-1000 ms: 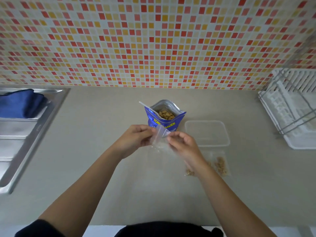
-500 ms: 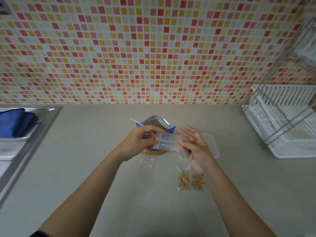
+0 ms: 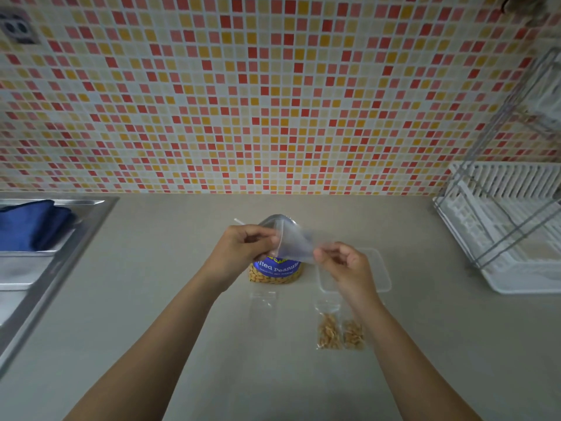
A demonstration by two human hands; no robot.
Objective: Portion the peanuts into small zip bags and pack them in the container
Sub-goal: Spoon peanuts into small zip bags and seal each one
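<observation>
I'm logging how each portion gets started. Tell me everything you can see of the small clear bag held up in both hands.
The small zip bag is clear, thin plastic and looks empty. It is held above the counter in front of the peanut pouch, tilted. The left hand pinches its left edge; the right hand pinches its right corner. Whether its mouth is open cannot be told.

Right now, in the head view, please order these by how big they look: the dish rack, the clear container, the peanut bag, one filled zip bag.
1. Dish rack, largest by far.
2. Clear container and peanut bag: both partly hidden by the hands, so I cannot rank them.
3. Filled zip bag, smallest.
</observation>
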